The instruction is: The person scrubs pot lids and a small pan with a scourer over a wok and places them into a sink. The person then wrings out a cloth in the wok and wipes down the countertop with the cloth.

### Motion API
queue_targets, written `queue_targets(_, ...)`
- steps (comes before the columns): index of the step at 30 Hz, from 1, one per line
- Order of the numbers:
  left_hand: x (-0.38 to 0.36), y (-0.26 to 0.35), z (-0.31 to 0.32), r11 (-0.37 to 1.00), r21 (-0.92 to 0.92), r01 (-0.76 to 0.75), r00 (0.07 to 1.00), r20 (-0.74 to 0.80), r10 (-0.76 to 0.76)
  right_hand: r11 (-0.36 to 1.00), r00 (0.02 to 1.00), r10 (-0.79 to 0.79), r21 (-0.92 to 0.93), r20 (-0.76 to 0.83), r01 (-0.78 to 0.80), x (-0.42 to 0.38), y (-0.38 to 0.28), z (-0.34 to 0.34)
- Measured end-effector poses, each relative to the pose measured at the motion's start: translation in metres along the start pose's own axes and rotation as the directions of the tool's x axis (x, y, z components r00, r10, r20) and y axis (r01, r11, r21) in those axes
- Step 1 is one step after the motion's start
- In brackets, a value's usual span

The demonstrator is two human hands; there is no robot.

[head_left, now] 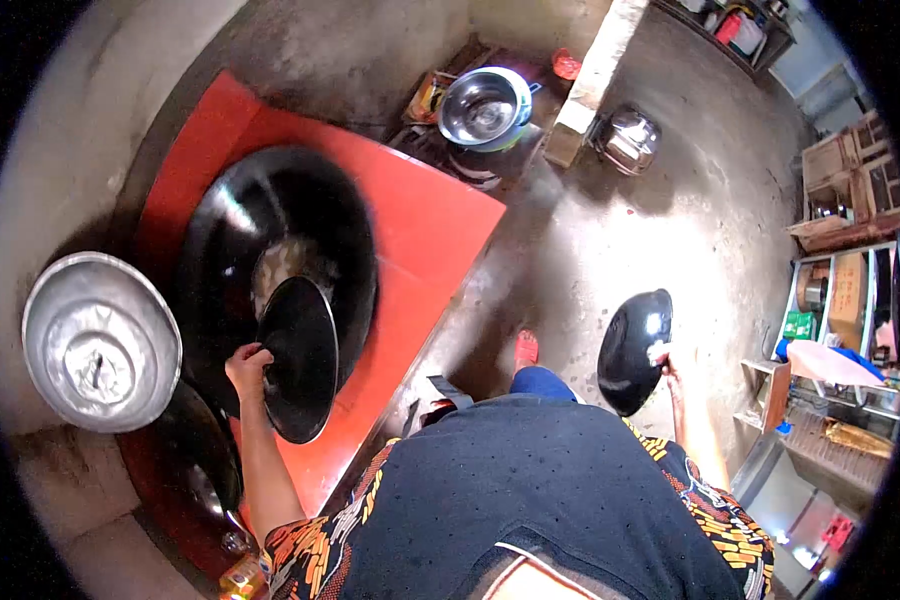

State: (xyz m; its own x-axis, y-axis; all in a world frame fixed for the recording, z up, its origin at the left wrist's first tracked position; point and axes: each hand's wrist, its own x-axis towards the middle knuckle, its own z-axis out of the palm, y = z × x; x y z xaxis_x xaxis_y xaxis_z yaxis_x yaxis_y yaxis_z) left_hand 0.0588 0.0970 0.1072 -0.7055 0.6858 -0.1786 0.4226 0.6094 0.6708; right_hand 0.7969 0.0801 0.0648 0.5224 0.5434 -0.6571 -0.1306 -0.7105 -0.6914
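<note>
Both grips occupied. By the left grip [248, 367], a dark disc [302, 370] is grasped at the edge, tilted above the large wok [355, 220]; contact with it cannot be told. By the right grip [669, 361], a dark pan [626, 350] is grasped by 1 side, over the floor [560, 270]. The wok is set into the red surface [425, 235], near a round metal vessel [55, 350]. Risk, as judged: if the 1-sided hold slips, the disc could be dropped into the wok, or the pan onto the floor. Farther off, a metal basin [478, 108] is seen.
</note>
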Motion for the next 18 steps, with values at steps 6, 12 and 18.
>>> queue_targets(6, 0.062, -0.025, 0.061, 0.968, 0.177, 0.177, 0.979, -0.132, -0.155, 0.995, 0.996, 0.083, -0.059, -0.026, -0.084, 0.062, -0.003, -0.049)
queue_targets(12, 0.059, 0.04, 0.111, 0.898, 0.106, 0.427, 0.889, -0.227, -0.397, 0.97, 0.99, 0.003, -0.239, 0.141, 0.031, 0.112, -0.057, -0.035)
queue_targets(18, 0.121, 0.001, 0.158, 0.859, 0.216, 0.464, 0.856, -0.358, -0.373, 0.721, 0.92, -0.271, -0.573, 0.284, 0.389, 0.15, -0.128, 0.02)
